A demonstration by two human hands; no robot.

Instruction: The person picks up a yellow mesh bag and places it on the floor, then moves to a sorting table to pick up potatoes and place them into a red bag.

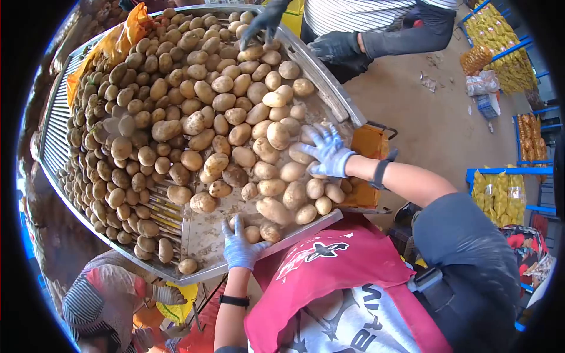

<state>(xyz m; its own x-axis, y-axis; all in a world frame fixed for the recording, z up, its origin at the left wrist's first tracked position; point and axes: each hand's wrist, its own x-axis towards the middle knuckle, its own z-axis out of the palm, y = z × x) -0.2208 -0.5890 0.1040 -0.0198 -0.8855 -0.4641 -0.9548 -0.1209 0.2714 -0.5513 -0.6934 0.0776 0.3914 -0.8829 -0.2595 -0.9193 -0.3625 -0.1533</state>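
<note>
Head view shows the fingers of the right hand spread wide, with their tips on the potatoes near the right side of the big metal table. The fingers of the left hand are open too, with the thumb apart, at the near edge of the table, just beside two potatoes. Both hands have thin blue gloves, and each wrist has a black band. The potatoes lie on the table in a big heap, thick on the left and thinner close to the hands. Some sit on the bars of the table, and some have brown dirt on them. An orange bag hangs over the far left part of the table. Past the far side of the table is a person in a striped top, with one dark-gloved hand on the potatoes. Below the left end of the table is a person in a striped hat. An orange sheet is just beside the right end of the table. Well to the right of the table, full yellow bags are by blue bars.
</note>
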